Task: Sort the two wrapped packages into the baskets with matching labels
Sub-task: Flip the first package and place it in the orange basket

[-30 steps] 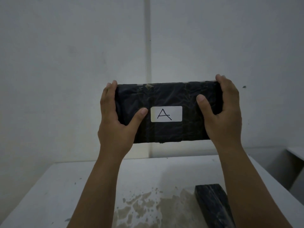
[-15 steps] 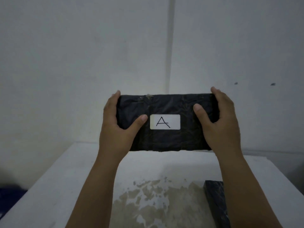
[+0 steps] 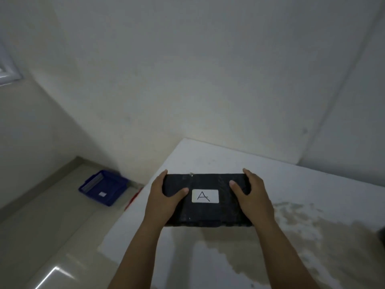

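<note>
Head view shows the left hand [image 3: 164,202] and right hand [image 3: 253,200] clasping the two short ends of the black wrapped package [image 3: 206,213], thumbs lying across its upper face on either side of the white label [image 3: 205,196] marked "A". The package is held level in the air above the table [image 3: 229,161], over the part near the table's left edge, not resting on it.

Down on the floor [image 3: 41,226], beyond the table's left edge and against the wall, sits a blue basket [image 3: 104,187] with a small white tag inside; what the tag says is too blurred to read. A sliver of red [image 3: 133,198] shows at the table's left edge and may be a second basket, but I cannot tell. A dark shape [image 3: 381,234] at the right edge of the view may be the other package.

The step in hand looks like carrying package A toward the baskets. To do it well, keep both hands firm on the ends, since the glossy wrap could slip. Keep the label facing up so it can be checked against the basket tags. Read each tag from close before committing. Lower the package into the basket flat rather than dropping it from table height.
</note>
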